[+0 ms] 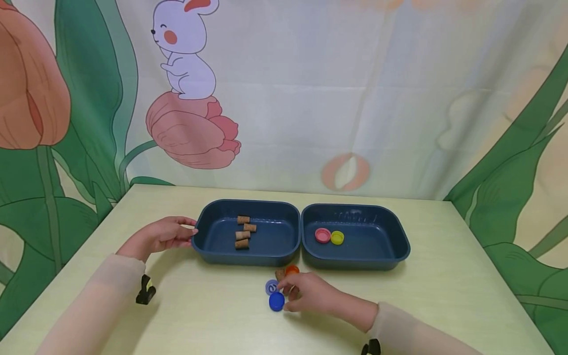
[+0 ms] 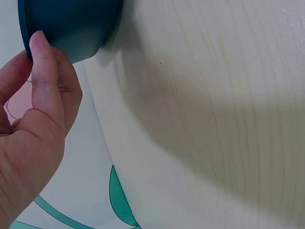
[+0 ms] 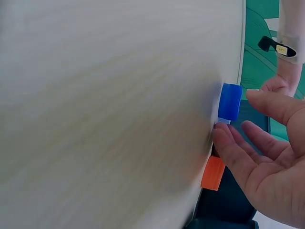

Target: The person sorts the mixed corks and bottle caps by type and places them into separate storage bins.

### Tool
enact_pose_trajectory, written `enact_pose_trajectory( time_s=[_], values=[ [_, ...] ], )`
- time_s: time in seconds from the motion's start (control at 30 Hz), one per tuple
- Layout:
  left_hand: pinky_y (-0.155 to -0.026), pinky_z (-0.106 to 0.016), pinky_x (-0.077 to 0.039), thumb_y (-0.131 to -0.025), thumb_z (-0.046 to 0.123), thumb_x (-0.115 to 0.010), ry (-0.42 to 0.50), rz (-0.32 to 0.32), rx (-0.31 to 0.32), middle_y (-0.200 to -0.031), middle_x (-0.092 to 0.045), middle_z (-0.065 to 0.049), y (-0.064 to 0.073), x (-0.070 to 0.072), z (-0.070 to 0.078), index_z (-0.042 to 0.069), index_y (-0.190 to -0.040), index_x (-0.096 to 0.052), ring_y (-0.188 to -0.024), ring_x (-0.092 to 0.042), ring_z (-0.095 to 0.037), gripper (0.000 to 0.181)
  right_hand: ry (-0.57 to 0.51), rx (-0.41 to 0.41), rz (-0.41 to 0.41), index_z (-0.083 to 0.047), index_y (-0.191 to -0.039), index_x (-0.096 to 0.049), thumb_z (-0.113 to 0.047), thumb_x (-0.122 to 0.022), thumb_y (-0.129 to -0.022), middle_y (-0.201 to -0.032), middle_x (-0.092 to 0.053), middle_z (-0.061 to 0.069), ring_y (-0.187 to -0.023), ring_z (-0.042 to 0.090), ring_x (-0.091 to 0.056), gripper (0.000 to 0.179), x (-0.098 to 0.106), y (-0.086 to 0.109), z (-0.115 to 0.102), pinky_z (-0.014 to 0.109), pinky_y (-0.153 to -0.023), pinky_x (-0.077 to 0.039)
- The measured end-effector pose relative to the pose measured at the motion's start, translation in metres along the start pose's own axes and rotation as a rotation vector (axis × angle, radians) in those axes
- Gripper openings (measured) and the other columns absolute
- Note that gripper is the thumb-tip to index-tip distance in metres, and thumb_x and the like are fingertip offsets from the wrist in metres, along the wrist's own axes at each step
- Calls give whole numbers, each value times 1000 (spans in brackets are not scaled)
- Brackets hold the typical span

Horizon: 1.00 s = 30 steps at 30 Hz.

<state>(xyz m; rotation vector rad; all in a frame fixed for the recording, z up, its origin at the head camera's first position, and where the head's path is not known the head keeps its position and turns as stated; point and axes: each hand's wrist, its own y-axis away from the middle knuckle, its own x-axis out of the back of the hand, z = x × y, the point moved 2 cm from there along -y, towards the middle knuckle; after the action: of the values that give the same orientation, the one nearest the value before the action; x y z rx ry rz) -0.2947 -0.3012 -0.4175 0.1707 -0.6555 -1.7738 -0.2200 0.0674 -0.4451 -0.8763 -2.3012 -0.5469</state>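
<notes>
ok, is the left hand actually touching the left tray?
Touching. The left wrist view shows it: the left hand pinches the left tray at its rim, one digit's tip lying against the wall.

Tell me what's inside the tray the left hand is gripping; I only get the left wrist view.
Observer: Four corks lie in the gripped tray.
Operator: And the other tray?
Observer: It holds a pink cap and a yellow cap.
Operator: Where's the right hand?
Observer: In front of the trays, right beside the blue cap.
</notes>
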Motion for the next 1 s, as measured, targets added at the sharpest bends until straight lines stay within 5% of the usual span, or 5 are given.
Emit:
enact_pose_trajectory(
  time_s=[0.67,1.0],
  values=[
    [-76,-19,-61,-106,10,-53,-4,5,2,-90,-69,-1,3,-2,0,-9,-150,-30,-73,-68,-6,53,221,0,-11,-9,-121,-74,-18,-84,-84,-81,-64,-5,-73,3,-49,39,-8,-8,-7,16,-69,-44],
    [-78,-19,-62,-106,10,-52,-9,-3,-6,-90,-69,0,1,-1,0,-9,-149,-31,-74,-69,-6,52,264,34,11,-7,-118,-76,-16,-85,-83,-92,-73,0,-71,3,-48,37,-8,-9,-9,15,-68,-43]
  ],
)
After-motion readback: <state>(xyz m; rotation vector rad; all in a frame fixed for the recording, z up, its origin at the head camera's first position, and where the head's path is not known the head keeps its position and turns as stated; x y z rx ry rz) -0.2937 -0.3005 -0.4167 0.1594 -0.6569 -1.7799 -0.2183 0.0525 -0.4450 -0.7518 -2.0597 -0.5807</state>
